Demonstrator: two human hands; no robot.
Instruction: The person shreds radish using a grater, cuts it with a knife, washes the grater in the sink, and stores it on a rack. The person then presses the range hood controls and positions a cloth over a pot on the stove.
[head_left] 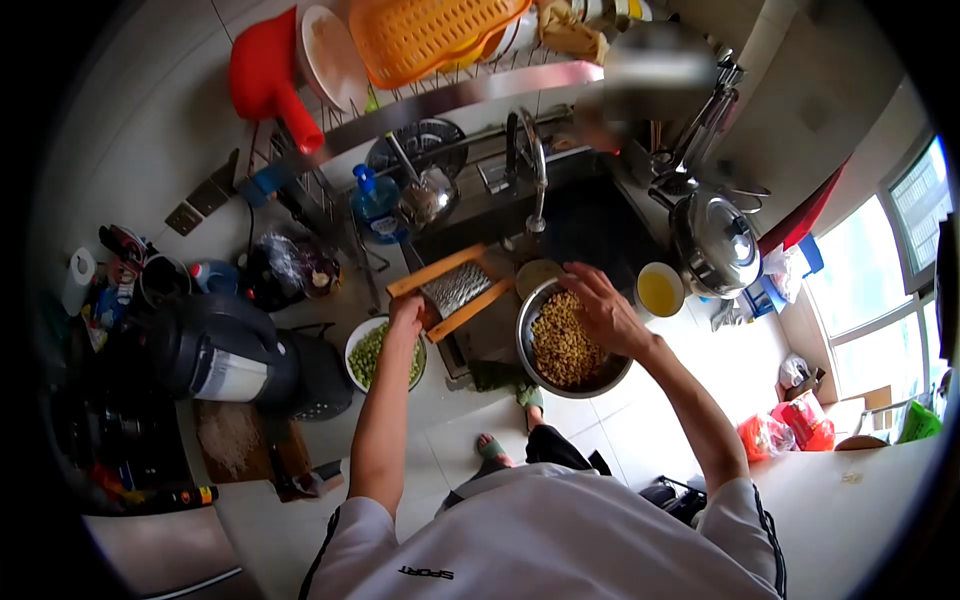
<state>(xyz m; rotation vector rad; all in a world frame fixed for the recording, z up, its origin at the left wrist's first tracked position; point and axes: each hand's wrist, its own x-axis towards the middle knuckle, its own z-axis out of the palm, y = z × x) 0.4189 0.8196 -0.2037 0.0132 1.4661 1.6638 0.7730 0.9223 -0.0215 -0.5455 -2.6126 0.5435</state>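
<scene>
My left hand (pixel 407 312) is closed around one end of a wood-framed metal grater (pixel 460 291), tilted above the front left of the sink. My right hand (pixel 606 316) reaches over the right side of a steel bowl (pixel 612 384), fingers stretched out toward its far rim. Whether those fingers touch the rim or the contents is unclear. Inside the bowl lie many small, tan, bean- or nut-like pieces (pixel 562 345). Below my left forearm stands a white bowl (pixel 353 349) of chopped green pieces (pixel 369 352).
Ahead is the sink (pixel 600 215) with its faucet (pixel 537 170). A yellow-filled cup (pixel 659 291) and a lidded pot (pixel 714 242) stand at the right. On the left are a dark blender-like appliance (pixel 225 350) and a blue soap bottle (pixel 377 207). A dish rack (pixel 450 98) hangs above.
</scene>
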